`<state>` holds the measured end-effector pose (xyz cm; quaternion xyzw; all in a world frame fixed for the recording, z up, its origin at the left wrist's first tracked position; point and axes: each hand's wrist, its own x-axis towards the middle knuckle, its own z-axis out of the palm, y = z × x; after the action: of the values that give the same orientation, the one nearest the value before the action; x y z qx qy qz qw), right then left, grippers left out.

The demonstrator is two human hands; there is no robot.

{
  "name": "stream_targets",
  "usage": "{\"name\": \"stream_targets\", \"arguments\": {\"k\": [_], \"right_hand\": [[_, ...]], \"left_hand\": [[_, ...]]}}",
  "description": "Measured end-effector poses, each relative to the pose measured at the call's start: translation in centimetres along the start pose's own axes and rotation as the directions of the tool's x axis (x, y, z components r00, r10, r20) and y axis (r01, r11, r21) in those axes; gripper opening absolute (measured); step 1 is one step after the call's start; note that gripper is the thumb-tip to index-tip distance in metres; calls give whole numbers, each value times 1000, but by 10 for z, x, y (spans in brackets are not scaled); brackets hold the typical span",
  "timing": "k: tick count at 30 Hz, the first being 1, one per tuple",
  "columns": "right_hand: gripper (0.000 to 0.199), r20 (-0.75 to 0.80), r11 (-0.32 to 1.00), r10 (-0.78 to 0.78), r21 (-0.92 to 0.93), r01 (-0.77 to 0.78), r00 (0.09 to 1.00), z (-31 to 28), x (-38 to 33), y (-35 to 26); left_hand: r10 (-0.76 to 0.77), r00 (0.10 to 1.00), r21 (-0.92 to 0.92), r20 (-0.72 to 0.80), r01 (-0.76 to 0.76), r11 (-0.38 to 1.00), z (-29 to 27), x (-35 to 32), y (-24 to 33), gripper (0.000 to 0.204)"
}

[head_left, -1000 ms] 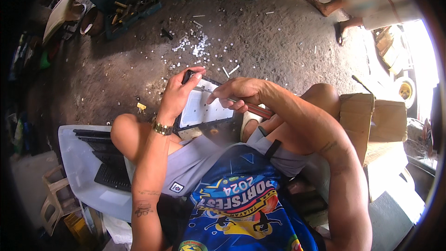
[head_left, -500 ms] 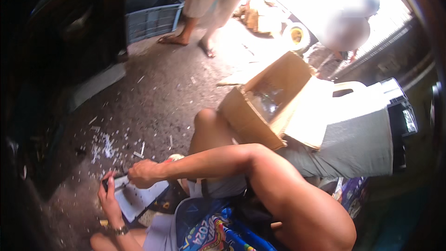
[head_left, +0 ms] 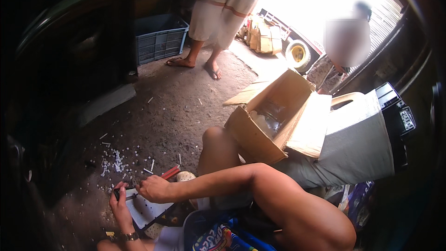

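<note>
At the lower left my left hand [head_left: 120,207], with a watch on the wrist, holds the far edge of a flat white panel [head_left: 145,209] with a dark frame, which rests over my lap. My right hand [head_left: 153,188] reaches across from the right, fingers closed on a thin dark tool [head_left: 129,188] that lies against the panel's top edge. A red-handled tool [head_left: 170,173] lies on the ground just beyond my right hand. My bare knee [head_left: 216,145] rises behind it.
An open cardboard box [head_left: 268,122] sits right of my knee, beside a grey machine casing [head_left: 357,139]. White bits [head_left: 114,162] litter the dirt floor. A person in sandals [head_left: 213,23] stands near a blue crate [head_left: 158,42]. Another person stands by a vehicle wheel [head_left: 298,54].
The view has swung up and to the right, off my lap and toward the doorway. Both hands remain on the white panel, now at the lower left of the picture.
</note>
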<state>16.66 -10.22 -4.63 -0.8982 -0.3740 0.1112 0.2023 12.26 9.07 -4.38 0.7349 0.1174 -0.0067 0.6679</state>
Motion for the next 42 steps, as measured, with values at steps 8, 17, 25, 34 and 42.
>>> {"name": "stream_targets", "arguments": {"k": [8, 17, 25, 34, 42], "right_hand": [[16, 77, 979, -29, -201, 44, 997, -5, 3, 3], [17, -61, 1000, -21, -22, 20, 998, -8, 5, -7], [18, -198, 999, -34, -15, 31, 980, 0, 3, -12], [19, -48, 995, 85, 55, -82, 995, -11, 6, -17], [21, -23, 1000, 3, 14, -3, 1000, -3, 0, -15]], "left_hand": [[-14, 998, -138, -60, 5, 990, 5, -6, -1, 61], [-15, 995, -23, -95, 13, 1000, 9, -4, 8, 67], [-31, 995, -80, -97, 24, 997, 10, -4, 3, 67], [-14, 996, -29, -92, 11, 1000, 12, -5, 6, 67], [-38, 996, -53, -75, 34, 998, 10, -4, 6, 66]]}}
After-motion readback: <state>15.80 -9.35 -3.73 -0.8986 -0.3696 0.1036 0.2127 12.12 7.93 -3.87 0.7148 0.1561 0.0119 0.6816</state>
